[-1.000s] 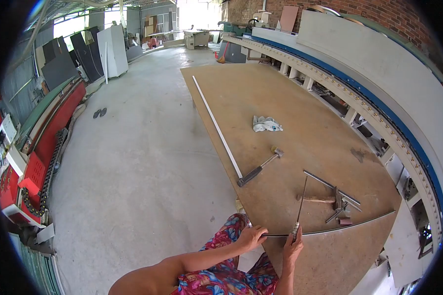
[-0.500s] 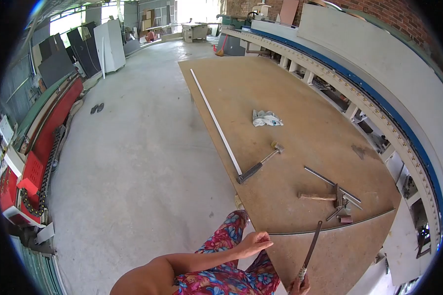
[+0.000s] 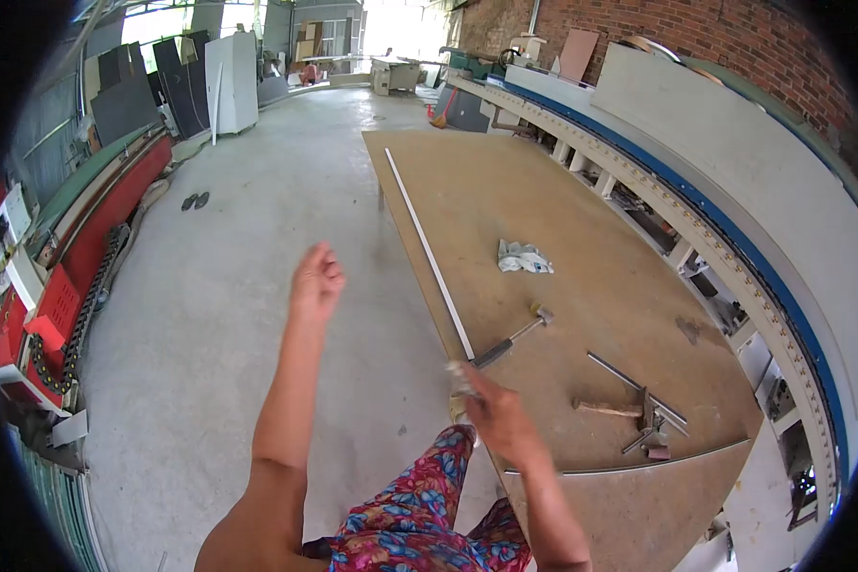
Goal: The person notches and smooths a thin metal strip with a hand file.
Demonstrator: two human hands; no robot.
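Observation:
My left hand (image 3: pixel 316 281) is raised over the floor left of the table, its fingers curled together; whatever they hold, if anything, is hidden. Near the table's left edge, my right hand (image 3: pixel 501 421) is closed, slightly smeared by motion. A pale, blurred handle end (image 3: pixel 459 379) sticks out of it, seemingly that of the file; the dark blade cannot be made out. Just beyond that hand lies a black-gripped mallet (image 3: pixel 522 330), close to the end of a long white strip (image 3: pixel 429 253). A thin metal strip (image 3: pixel 629 467) lies across the near part of the table.
On the brown table (image 3: pixel 601 305) are a wooden-handled hammer (image 3: pixel 612 408), metal rods (image 3: pixel 639 388), a small pinkish block (image 3: pixel 657 453) and a crumpled plastic bag (image 3: pixel 522 256). A long machine (image 3: pixel 725 224) runs along the right; a red machine (image 3: pixel 114 224) stands left. Slippers (image 3: pixel 195 201) lie on the floor.
My left hand has left the table edge and risen forward and left over the floor. My right hand has moved up and left from the near edge, the file's blade dropping from view.

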